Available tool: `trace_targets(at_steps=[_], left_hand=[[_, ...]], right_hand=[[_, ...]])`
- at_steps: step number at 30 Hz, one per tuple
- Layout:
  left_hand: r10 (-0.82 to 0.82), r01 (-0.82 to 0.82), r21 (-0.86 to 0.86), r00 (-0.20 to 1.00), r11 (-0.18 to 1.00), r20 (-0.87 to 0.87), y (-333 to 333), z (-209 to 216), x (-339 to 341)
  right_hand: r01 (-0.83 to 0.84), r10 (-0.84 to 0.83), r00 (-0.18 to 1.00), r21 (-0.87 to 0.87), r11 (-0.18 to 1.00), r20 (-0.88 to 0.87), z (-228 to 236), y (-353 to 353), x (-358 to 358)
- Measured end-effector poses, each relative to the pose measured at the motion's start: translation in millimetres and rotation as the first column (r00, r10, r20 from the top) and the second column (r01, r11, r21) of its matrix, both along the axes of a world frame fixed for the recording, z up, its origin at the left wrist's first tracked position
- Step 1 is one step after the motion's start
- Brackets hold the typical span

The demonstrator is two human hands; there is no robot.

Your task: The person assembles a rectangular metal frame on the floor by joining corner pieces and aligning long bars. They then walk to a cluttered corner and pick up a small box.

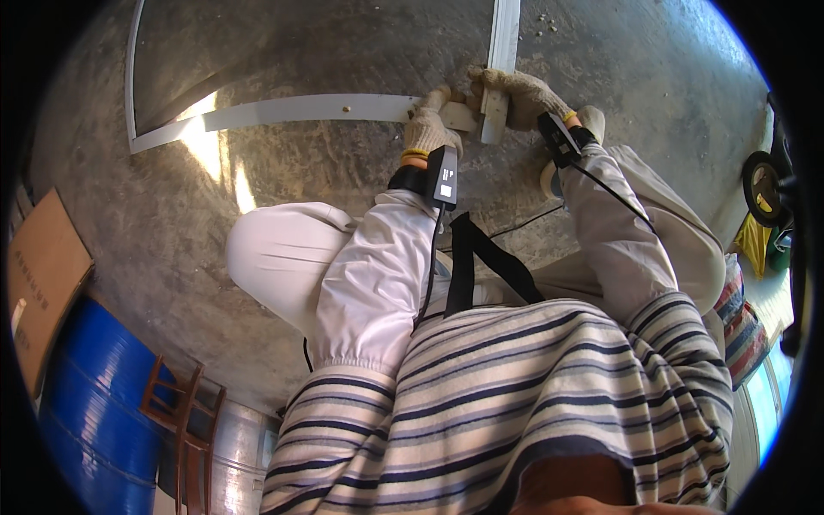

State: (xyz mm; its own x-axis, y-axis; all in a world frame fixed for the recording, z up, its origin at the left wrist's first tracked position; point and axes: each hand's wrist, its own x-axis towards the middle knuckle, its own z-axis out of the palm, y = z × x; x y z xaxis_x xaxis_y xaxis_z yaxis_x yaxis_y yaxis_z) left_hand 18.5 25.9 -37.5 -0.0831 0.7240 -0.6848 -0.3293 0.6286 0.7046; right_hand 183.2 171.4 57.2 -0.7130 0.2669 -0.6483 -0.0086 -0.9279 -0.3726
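A flat silvery metal frame bar [318,108] runs across the floor, bent in the view by the lens. At its right end, my left hand [433,126] in a cream knit work glove has its fingers curled over the bar. A second metal bar [505,34] comes down from the far side and meets that end. My right hand [528,93], gloved alike, is closed round this bar near its lower tip, its fingers reaching over the top. The two hands are close together at the corner. Whether the bars are fastened there cannot be made out.
The frame's left side bar [131,77] lies on the concrete floor [283,167]. A cardboard sheet [50,279], a blue drum [99,403] and a brown metal rack [184,403] stand at lower left. A wheel [762,189] and a striped bag [743,322] are at right.
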Motion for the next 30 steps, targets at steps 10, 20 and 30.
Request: trace_targets(at_steps=[10, 20, 30], left_hand=[[0.782, -0.576, -0.543, 0.335, 0.611, 0.525, 19.8, 70.6, -2.6], [0.819, -0.519, -0.634, 0.386, 0.573, 0.425, 30.8, 88.7, -2.5], [0.777, -0.529, -0.57, 0.39, 0.628, 0.493, 38.3, 88.3, -0.3]], right_hand=[[-0.001, -0.009, 0.994, 0.098, 0.995, 0.104, 37.3, -4.1, -6.7], [-0.076, 0.072, 0.979, 0.015, 0.997, 0.192, 53.2, -15.3, -15.1], [0.011, 0.008, 0.994, -0.178, 0.984, 0.106, 41.6, -51.0, -10.9]])
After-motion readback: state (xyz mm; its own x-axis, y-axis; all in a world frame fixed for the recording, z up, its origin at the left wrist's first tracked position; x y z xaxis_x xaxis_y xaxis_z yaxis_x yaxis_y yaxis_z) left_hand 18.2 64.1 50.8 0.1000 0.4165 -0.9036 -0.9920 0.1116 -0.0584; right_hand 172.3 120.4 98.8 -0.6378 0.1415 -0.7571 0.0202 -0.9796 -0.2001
